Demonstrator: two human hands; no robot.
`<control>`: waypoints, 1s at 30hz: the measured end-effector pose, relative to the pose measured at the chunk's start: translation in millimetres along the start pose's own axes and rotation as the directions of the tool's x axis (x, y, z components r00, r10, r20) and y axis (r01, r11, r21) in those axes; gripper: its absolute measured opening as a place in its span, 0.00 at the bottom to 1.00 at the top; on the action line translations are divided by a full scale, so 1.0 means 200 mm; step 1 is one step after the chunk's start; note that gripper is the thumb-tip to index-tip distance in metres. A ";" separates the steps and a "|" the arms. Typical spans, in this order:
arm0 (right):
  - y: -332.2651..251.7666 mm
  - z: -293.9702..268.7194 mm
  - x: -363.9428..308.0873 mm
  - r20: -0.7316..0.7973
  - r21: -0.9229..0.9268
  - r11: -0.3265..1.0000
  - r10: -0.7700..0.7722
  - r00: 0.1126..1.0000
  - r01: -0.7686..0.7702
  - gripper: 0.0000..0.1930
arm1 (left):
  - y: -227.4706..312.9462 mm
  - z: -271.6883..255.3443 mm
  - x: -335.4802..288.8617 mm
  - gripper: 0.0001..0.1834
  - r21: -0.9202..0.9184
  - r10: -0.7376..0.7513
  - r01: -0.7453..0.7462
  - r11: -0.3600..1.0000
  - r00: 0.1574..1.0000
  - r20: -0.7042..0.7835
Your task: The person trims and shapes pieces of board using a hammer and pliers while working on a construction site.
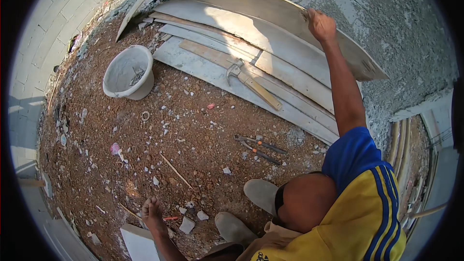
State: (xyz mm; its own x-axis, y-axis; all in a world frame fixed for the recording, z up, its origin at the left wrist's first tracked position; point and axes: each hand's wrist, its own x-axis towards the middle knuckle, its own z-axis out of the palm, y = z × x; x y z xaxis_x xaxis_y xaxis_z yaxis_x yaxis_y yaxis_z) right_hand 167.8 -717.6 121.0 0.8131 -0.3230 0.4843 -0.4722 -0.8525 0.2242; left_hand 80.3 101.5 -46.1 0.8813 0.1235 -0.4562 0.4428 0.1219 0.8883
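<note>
My right hand (322, 25) reaches far forward and grips the top edge of a long, thin board (261, 9), which stands tilted on its edge by the rough grey wall. Below it lies a stack of flat boards (208, 12). A claw hammer (258, 90) with a wooden handle rests on the lower boards. Low at the left, my left hand (152, 212) is closed above the dirt, near a thin stick (129, 210) and a pale slab (137, 241). Whatever its fingers may hold is too small to make out.
A whitish bucket (128, 72) with small bits inside stands left of the boards. Cutters (261, 149) with black and orange handles lie on the stony dirt ahead of my boots (235, 227). Block walls (36, 63) rise at the left.
</note>
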 end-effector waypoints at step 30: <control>-0.14 -0.26 0.11 0.113 -0.121 0.987 0.122 0.986 -0.108 0.10 | -0.02 0.13 0.01 0.20 0.095 -0.044 0.047 0.994 0.998 -0.034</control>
State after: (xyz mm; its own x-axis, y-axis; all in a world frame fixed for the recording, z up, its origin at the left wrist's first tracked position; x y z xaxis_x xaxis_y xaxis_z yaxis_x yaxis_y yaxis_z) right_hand 182.4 -679.3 169.1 0.7830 -0.4687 0.4091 -0.5947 -0.7568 0.2711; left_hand 84.3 75.0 -48.8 0.8549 0.1519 -0.4961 0.4972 0.0332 0.8670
